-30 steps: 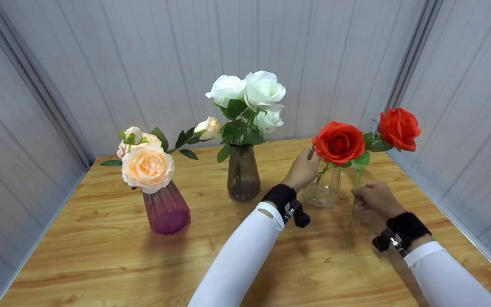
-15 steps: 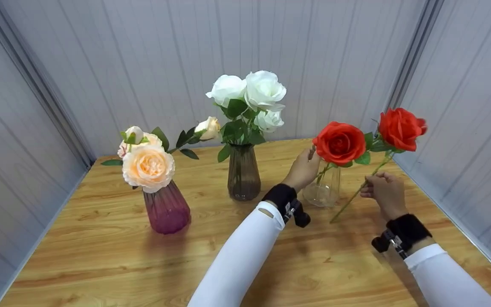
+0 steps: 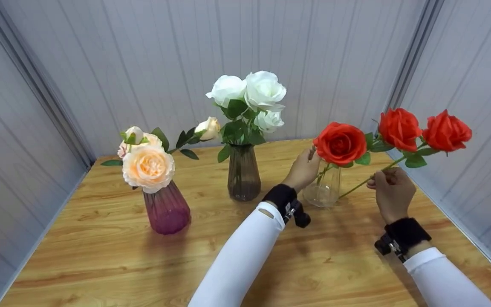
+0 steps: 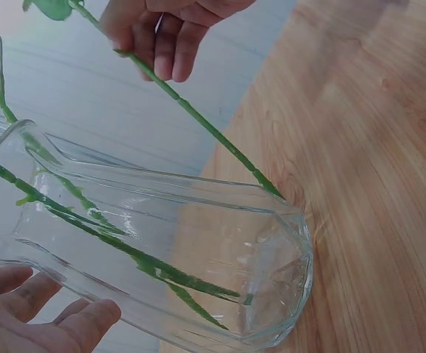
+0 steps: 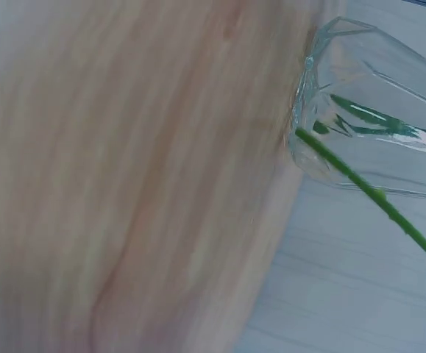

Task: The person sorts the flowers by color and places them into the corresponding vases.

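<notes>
In the head view, my right hand (image 3: 394,192) pinches the thin green stem (image 3: 358,186) of a red rose (image 3: 446,131). This stem slants down to the left, its lower end close by the base of a clear glass vase (image 3: 322,196). Two other red roses, a front one (image 3: 340,144) and a rear one (image 3: 400,129), rise above the vase; stems (image 4: 154,265) show inside the glass in the left wrist view. My left hand (image 3: 303,170) is at the vase's left side, its fingers (image 4: 87,323) loosely extended along the glass near the neck.
A smoky brown vase (image 3: 244,175) with white roses (image 3: 264,90) stands in the middle of the wooden table (image 3: 100,264). Further left is a purple vase (image 3: 168,211) with peach flowers (image 3: 148,166). Panelled walls (image 3: 151,55) enclose the back and sides.
The right hand has shifted slightly right and up, tilting the rose from upright to a slant. Its bloom has come out to the right from behind the others. The left hand stays put.
</notes>
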Tool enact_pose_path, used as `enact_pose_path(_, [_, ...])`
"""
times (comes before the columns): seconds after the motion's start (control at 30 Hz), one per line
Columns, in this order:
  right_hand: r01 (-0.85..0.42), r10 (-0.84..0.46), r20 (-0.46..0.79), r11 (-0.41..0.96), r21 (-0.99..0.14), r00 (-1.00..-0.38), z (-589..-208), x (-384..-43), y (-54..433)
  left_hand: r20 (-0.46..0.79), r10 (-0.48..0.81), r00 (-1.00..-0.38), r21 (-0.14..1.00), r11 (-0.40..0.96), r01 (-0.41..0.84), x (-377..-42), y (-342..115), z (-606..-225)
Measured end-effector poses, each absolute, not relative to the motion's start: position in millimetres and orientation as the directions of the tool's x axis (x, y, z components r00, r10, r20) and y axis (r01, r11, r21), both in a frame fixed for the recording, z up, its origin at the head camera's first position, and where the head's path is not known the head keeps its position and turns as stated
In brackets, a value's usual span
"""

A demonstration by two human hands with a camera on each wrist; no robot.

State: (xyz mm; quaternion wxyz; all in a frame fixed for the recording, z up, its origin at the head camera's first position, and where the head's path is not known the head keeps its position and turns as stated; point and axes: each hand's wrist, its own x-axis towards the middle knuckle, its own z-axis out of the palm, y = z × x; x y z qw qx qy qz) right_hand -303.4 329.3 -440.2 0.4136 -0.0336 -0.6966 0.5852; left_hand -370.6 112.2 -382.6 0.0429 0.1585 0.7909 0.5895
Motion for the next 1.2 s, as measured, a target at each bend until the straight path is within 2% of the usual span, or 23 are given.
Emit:
enact_pose_path(0.17, [-0.478,0.51,0.658,0.452,-0.753,-0.554,-439,-301,329,0.116,0.295,-0.948,0.942,0.271,0.2,-370,113,-382])
enact_pose_path(0.27, [-0.5,0.49,0.7,0.49,-0.714,-0.52,-437,-299,330,0.117,0.296,-0.948,0.943,0.267,0.2,-370,114,-383])
enact_pose_path(0.37, [-0.479,0.503,0.637,0.419,-0.771,-0.585,-435,-297,328,0.125,0.298,-0.946,0.942,0.263,0.208,-371,114,-383])
enact_pose_path(0.43, [-0.469,0.507,0.566,0.319,-0.824,-0.65,-434,-295,326,0.132,0.296,-0.946,0.94,0.265,0.215,-371,114,-383])
enact_pose_path(0.5, [-0.468,0.515,0.529,0.255,-0.846,-0.675,-434,-293,324,0.136,0.295,-0.946,0.937,0.273,0.219,-371,114,-383])
enact_pose_path(0.6, [-0.567,0.511,0.612,0.266,-0.78,-0.603,-434,-293,321,0.141,0.291,-0.946,0.929,0.29,0.228,-371,113,-383])
enact_pose_path(0.67, [-0.632,0.5,0.698,0.331,-0.701,-0.512,-435,-293,320,0.144,0.29,-0.946,0.926,0.298,0.233,-372,113,-383])
enact_pose_path(0.73, [-0.658,0.485,0.749,0.386,-0.646,-0.451,-435,-292,319,0.147,0.289,-0.946,0.925,0.298,0.235,-372,113,-383])
enact_pose_path(0.9, [-0.596,0.488,0.747,0.458,-0.659,-0.451,-423,-279,309,0.15,0.288,-0.946,0.925,0.296,0.237,-372,112,-382])
enact_pose_path(0.97, [-0.635,0.476,0.77,0.449,-0.629,-0.425,-416,-273,301,0.147,0.286,-0.947,0.926,0.297,0.233,-372,112,-382])
enact_pose_path(1.13, [-0.868,0.45,0.857,0.286,-0.405,-0.252,-400,-270,285,0.13,0.285,-0.95,0.937,0.278,0.212,-372,113,-383])
enact_pose_path(1.2, [-0.908,0.475,0.858,0.241,-0.342,-0.197,-394,-270,279,0.131,0.288,-0.949,0.939,0.27,0.211,-372,113,-383])
